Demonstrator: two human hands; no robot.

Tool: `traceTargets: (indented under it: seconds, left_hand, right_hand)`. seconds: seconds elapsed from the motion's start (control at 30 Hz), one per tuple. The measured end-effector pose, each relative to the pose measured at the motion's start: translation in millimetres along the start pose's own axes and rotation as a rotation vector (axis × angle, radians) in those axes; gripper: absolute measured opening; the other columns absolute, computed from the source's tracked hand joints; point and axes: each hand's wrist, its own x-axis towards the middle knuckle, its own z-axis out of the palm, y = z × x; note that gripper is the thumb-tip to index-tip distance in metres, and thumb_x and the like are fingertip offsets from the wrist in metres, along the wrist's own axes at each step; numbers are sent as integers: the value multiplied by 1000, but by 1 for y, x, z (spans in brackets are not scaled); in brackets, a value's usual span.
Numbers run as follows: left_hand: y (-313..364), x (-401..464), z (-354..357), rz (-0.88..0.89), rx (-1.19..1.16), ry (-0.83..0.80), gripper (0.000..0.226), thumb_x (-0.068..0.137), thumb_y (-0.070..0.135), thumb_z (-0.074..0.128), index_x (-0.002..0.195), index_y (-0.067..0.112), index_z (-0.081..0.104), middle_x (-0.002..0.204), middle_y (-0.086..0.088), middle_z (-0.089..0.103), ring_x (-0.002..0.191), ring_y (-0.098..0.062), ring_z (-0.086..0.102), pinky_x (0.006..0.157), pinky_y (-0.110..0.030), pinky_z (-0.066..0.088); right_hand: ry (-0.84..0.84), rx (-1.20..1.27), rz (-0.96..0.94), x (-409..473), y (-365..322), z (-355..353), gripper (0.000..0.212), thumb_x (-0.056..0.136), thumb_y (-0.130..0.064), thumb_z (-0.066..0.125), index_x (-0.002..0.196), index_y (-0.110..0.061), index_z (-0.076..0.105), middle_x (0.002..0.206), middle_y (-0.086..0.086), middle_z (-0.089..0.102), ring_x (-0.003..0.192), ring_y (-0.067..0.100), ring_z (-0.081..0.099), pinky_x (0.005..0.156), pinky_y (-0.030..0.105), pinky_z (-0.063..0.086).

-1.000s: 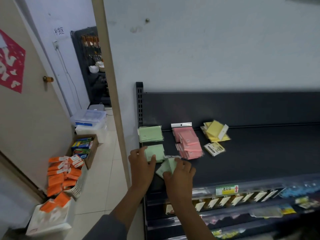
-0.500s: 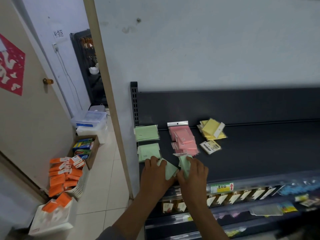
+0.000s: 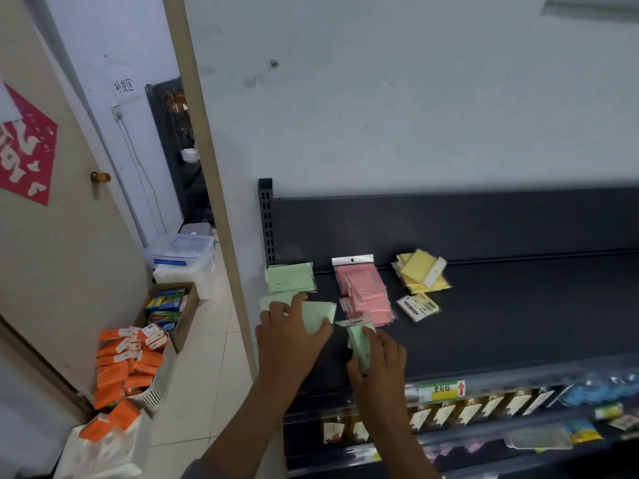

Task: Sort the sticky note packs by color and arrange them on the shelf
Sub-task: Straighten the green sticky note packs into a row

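Up front in the head view, the person's left hand [image 3: 290,335] holds a pale green sticky note pack in clear wrap [image 3: 316,316], thumb and fingers curled on it, low over the left end of the dark grey metal shelf [image 3: 518,316]. It lies partly over a second green pack [image 3: 275,301] that rests flat just in front of the rear green pack [image 3: 290,279], which sits at the back left corner. The right hand [image 3: 378,366] pinches another green pack with a white header card [image 3: 359,338], tilted on edge, its fingers clamped on both sides, just right of the left hand and close to the shelf's front part.

Behind the right hand lies the pile of pink sticky note packs [image 3: 364,295], loosely stacked and overlapping, with a white hang tab at the back. Farther right is the heap of yellow sticky note packs [image 3: 422,274], and in front of it a single pack lying face down with printed label up [image 3: 417,306], apart from the heap.

Below the shelf's front edge a yellow-green price tag with a red arrow [image 3: 442,391] shows. On the tiled floor to the left sit orange boxes in a white basket [image 3: 129,361] and a cardboard box of coloured cartons [image 3: 167,305].
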Motion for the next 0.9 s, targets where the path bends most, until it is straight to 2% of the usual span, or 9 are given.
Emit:
traceTargets:
  seconds: [0.17,0.27,0.4,0.5,0.63,0.7,0.8,0.9]
  left_hand:
    - [-10,25,12,-159,-96,-132,55,90,69,45,135,37,44,129,-7,48,116,-28,50,93,-45,47]
    - [-7,25,30,-153,-52,-201,58,87,72,46,133,37,51,128,-4,50,115,-27,51,95,-45,45]
    - [-2,24,38,-139,-22,-152,62,86,79,40,130,38,53,123,-2,50,110,-25,52,93,-42,44]
    - [-3,23,36,-122,-89,-127,61,88,79,36,125,36,58,119,-2,52,107,-24,53,92,-43,49]
    - [-22,25,31,-29,-133,98,45,100,54,37,121,25,64,120,-6,58,104,-24,53,88,-37,49]
    - [-40,33,32,-83,-166,114,40,102,45,40,129,22,60,131,-8,56,116,-28,51,98,-40,45]
    - [-60,41,39,-151,-252,-49,45,102,42,49,141,22,51,142,-9,54,130,-29,48,110,-41,38]
    - [-59,37,41,-139,-280,-75,52,94,52,60,137,22,57,142,-8,53,131,-30,47,112,-42,38]
  right_hand:
    - [-14,21,7,1,1,4,59,86,-10,70,141,-16,49,139,1,45,121,11,32,96,25,34]
    - [-10,45,13,3,1,6,59,85,-9,70,141,-15,49,142,3,44,123,10,31,97,25,33]
    - [9,46,-13,12,3,5,62,83,-7,72,140,-16,49,140,2,44,126,11,33,100,26,34]
    - [31,59,-17,22,2,3,66,80,-6,75,141,-15,50,139,3,44,126,16,36,100,27,34]
    - [18,59,-35,28,0,7,62,82,-9,76,139,-12,53,136,5,49,122,16,38,97,25,35]
    - [-20,63,-26,28,-2,11,60,84,-11,74,139,-14,52,137,3,50,122,14,38,98,22,35]
    - [-86,90,7,24,-8,16,57,86,-14,70,139,-19,51,137,-1,49,120,12,38,97,21,33]
    - [-144,149,55,20,-17,22,54,88,-16,67,138,-21,50,133,-3,47,115,11,38,93,19,31]
